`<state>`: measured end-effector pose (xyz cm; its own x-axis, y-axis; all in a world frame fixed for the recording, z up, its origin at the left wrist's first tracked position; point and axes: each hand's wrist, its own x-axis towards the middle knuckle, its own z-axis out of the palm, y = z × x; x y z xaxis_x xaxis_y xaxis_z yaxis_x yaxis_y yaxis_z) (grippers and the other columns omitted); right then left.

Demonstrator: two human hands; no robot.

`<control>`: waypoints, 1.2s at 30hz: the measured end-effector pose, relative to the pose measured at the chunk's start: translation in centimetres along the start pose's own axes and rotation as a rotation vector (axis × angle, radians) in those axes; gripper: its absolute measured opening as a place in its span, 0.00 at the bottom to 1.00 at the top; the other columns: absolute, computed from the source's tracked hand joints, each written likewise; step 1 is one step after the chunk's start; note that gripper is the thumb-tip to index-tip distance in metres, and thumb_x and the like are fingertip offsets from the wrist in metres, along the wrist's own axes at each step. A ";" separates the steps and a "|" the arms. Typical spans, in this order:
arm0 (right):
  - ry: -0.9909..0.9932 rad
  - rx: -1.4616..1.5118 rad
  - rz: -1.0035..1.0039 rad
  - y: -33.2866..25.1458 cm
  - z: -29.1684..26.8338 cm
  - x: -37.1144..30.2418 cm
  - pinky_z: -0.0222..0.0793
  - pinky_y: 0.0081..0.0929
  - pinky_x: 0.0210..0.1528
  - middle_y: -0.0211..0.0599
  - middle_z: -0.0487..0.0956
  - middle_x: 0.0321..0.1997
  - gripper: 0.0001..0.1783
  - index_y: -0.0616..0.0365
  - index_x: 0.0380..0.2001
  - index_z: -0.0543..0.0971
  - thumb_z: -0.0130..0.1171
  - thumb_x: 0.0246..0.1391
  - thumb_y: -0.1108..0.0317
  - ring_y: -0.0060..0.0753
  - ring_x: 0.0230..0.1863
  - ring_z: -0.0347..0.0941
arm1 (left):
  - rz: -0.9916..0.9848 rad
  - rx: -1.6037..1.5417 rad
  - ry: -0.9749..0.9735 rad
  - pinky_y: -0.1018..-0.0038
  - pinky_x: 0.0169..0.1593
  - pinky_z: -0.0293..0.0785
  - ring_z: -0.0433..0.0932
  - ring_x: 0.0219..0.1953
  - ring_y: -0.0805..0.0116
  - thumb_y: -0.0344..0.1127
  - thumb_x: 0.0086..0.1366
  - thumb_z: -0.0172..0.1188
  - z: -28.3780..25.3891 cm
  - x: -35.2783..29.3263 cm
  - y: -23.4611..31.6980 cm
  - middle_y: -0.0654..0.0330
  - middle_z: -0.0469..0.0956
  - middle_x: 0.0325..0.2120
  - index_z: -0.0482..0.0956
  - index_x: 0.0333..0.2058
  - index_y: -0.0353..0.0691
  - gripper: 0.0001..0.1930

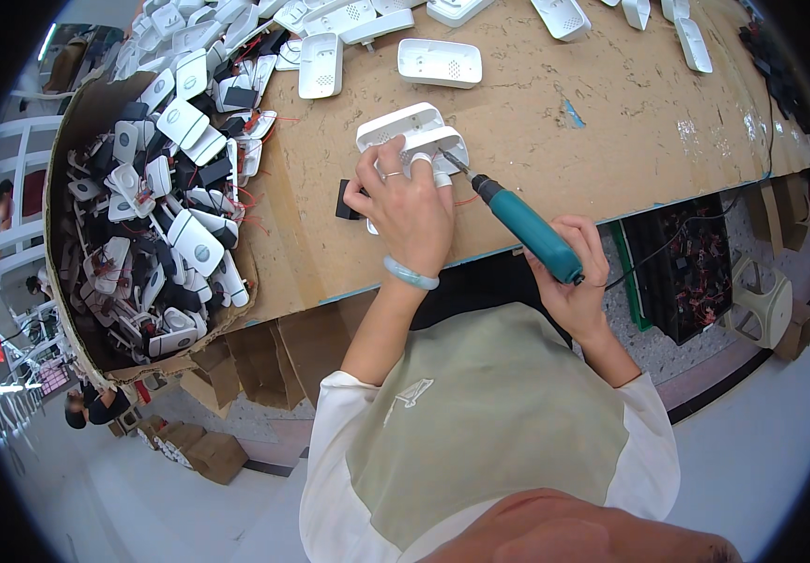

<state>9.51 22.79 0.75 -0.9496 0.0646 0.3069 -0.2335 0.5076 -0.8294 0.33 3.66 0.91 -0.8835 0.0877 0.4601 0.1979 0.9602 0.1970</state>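
My left hand bends its fingers over a white plastic housing on the cardboard-covered table and holds it there. White covers sit on some of its fingertips, and a bracelet circles the wrist. Wrapped round the rear of a green electric screwdriver, my right hand keeps it slanted toward the housing. The bit's tip reaches the housing beside my left fingertips; whether a screw is under it I cannot tell. A small black block lies just left of my left hand, and a thin red wire shows to its right.
At the left, a cardboard box is heaped with white casings, black blocks and red wires. Several empty white shells lie along the table's far side. A dark crate and a pale plastic stool stand below the table at right.
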 end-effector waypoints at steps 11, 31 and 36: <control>0.009 0.019 -0.009 0.3 -0.3 -0.3 0.73 0.30 0.44 0.44 0.76 0.43 0.17 0.63 0.42 0.79 0.70 0.47 0.79 0.41 0.42 0.76 | -0.003 0.004 -0.008 0.49 0.55 0.55 0.65 0.59 0.49 0.30 0.47 0.69 -0.1 0.0 0.0 0.49 0.76 0.54 0.82 0.26 0.34 0.08; 0.200 0.149 0.210 -1.3 -2.9 -2.0 0.72 0.27 0.41 0.39 0.76 0.44 0.13 0.65 0.40 0.80 0.71 0.54 0.73 0.32 0.39 0.75 | 0.271 -0.145 -0.115 0.55 0.58 0.61 0.64 0.57 0.48 0.30 0.51 0.72 -1.4 -2.8 0.0 0.56 0.73 0.56 0.84 0.31 0.36 0.09; 0.177 0.132 0.131 -1.8 -2.5 -1.9 0.72 0.30 0.43 0.40 0.78 0.41 0.13 0.64 0.39 0.80 0.72 0.52 0.73 0.37 0.40 0.76 | 0.104 -0.156 0.087 0.52 0.63 0.58 0.63 0.62 0.45 0.27 0.53 0.68 -2.0 -1.3 0.2 0.53 0.73 0.58 0.84 0.32 0.35 0.07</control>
<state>12.28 23.94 2.81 -0.9249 0.2775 0.2601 -0.1473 0.3690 -0.9177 2.32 3.22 2.09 -0.8159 0.1548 0.5571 0.3561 0.8936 0.2732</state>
